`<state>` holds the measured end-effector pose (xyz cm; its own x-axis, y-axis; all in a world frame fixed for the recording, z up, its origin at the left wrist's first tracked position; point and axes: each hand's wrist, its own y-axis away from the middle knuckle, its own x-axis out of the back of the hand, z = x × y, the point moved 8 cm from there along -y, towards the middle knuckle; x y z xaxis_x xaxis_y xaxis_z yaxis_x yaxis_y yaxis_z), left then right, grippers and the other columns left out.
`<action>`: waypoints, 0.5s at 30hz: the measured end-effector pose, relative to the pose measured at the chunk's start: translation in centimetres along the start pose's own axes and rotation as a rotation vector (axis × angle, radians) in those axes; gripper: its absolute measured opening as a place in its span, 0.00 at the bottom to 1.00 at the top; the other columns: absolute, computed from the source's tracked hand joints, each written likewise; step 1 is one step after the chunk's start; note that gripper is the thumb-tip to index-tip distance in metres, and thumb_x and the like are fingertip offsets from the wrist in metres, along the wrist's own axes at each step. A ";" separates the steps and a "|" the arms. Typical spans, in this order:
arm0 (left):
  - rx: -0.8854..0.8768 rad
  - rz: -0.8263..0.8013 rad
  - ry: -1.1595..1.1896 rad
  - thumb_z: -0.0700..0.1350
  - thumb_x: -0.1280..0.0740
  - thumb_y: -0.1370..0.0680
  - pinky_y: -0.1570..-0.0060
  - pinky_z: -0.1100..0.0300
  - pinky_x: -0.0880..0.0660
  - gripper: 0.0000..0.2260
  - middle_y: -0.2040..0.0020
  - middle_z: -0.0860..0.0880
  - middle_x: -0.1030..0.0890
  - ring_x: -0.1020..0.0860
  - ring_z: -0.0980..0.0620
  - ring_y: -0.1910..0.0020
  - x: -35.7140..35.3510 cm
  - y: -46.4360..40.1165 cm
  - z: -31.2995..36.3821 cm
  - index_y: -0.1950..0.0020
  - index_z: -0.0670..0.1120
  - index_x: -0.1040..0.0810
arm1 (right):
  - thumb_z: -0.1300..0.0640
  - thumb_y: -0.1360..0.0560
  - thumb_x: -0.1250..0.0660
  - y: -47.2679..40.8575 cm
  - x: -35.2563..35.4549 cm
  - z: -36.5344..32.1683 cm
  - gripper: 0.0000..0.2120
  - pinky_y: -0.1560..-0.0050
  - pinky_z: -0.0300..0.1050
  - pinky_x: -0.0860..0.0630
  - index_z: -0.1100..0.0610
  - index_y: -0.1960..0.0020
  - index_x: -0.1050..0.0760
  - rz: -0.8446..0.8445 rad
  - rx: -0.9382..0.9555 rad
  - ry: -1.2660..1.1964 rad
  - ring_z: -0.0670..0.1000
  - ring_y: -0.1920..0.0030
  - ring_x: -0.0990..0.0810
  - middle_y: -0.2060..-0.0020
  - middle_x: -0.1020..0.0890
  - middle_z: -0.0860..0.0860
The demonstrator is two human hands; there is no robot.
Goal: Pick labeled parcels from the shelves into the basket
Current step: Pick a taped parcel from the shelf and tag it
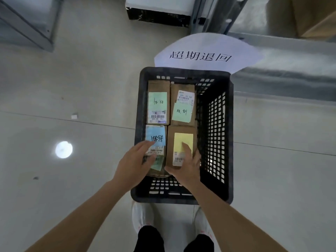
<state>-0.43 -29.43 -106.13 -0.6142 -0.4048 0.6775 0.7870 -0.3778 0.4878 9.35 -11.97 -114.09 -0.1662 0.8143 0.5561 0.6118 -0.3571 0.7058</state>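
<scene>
Both hands reaching into black basket point(214, 135), 4 parcels inside. Left hand point(133, 164), fingers spread, lying on blue-label parcel point(157, 138) at 7 o'clock; right hand point(187, 166) pinching yellow-label parcel point(179, 140) at 5.

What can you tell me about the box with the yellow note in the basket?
The yellow-note box is a brown cardboard parcel lying flat in the near right part of the black basket, beside the blue-note box. A pale yellow note covers much of its top, with a white barcode label below it. The right hand grips its near end, one finger on the note. It looks closed and undamaged.
</scene>
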 end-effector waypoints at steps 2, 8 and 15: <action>-0.017 -0.017 -0.029 0.53 0.38 0.18 0.49 0.68 0.26 0.19 0.30 0.56 0.29 0.28 0.58 0.38 -0.3 0.1 -0.2 0.27 0.55 0.32 | 0.43 0.33 0.19 -0.4 -0.7 0.4 0.55 0.22 0.63 0.46 0.33 0.22 0.56 -0.030 -0.005 0.040 0.61 0.19 0.55 0.20 0.60 0.56; 0.023 -0.039 -0.087 0.54 0.38 0.19 0.41 0.59 0.25 0.20 0.29 0.56 0.29 0.27 0.56 0.36 0.4 1.6 0.5 0.27 0.53 0.32 | 0.39 0.30 0.24 0.4 1.0 0.3 0.53 0.20 0.60 0.51 0.34 0.21 0.60 -0.111 0.018 0.186 0.60 0.18 0.56 0.19 0.64 0.53; -0.018 -0.080 -0.235 0.57 0.37 0.20 0.27 0.51 0.36 0.27 0.22 0.54 0.37 0.36 0.50 0.25 5.8 4.9 8.9 0.23 0.56 0.38 | 0.32 0.29 0.31 6.8 11.1 -4.3 0.46 0.22 0.57 0.41 0.39 0.20 0.52 -0.111 0.224 0.374 0.54 0.20 0.44 0.20 0.48 0.47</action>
<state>0.37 -26.23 -94.97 -0.6424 -0.1685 0.7476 0.7339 -0.4164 0.5367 8.32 -7.34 -101.29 -0.4836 0.6060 0.6315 0.7196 -0.1354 0.6811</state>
